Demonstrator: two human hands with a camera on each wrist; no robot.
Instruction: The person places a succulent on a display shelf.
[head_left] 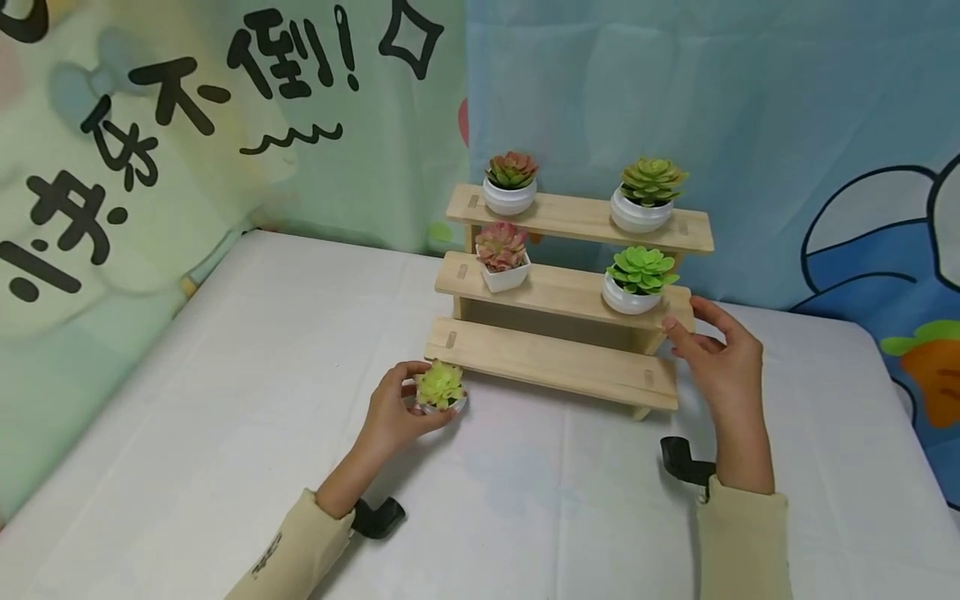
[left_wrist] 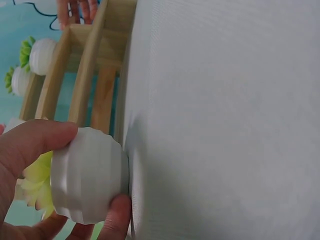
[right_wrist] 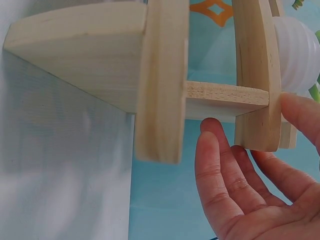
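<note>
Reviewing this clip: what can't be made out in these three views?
- Head view: whether the small pot rests on the table or is lifted; the left hand covers its base.
- Left wrist view: the plant's leaves, cut off by the frame edge and the fingers.
- Right wrist view: the wooden stand is blurred; the ribbed white pot is cropped.

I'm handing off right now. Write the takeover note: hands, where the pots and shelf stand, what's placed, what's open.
Left hand: grips the yellow-green succulent pot, which sits on the white table just off the left end of the bottom step.
Right hand: open, fingers against the right end of the wooden shelf at its middle step.
Placed: top step holds a reddish-green succulent and a green one; middle step holds a pink one and a bright green one.
Open: the bottom step is bare; the gripped pot is not on the shelf.
</note>
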